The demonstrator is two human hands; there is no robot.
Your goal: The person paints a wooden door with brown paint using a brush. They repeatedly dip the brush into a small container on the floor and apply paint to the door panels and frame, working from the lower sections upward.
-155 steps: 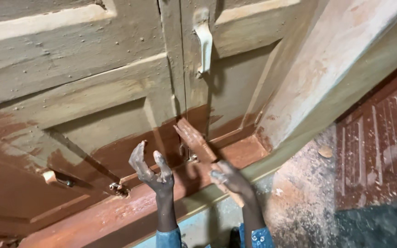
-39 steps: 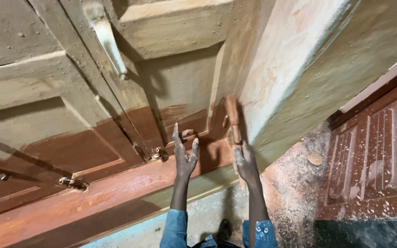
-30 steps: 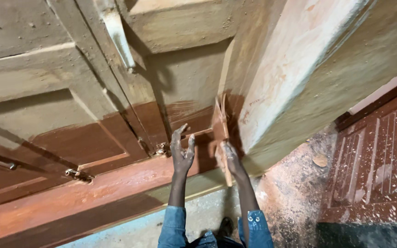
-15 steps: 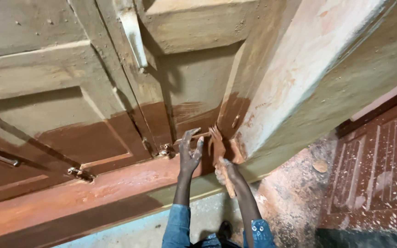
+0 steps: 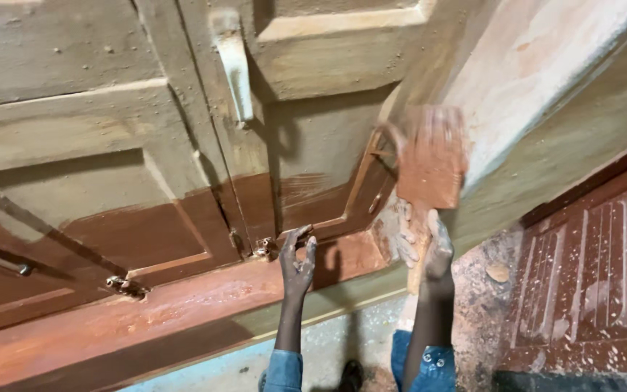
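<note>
Head view: the right hand (image 5: 429,247) is closed around the handle of a broad paintbrush (image 5: 429,163), blurred, bristles raised beside the door frame (image 5: 531,87). The left hand (image 5: 297,261) rests open-fingered and empty on the freshly stained bottom rail (image 5: 183,305); likely risks are smudging that wet stain and flicking drips from the loaded brush.

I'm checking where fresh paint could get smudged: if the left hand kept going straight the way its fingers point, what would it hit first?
The left hand points up at the brown-painted bottom rail of the door, beside the small metal latch. It would likely meet that wet-looking paint first, though the gap is hard to judge.
</note>
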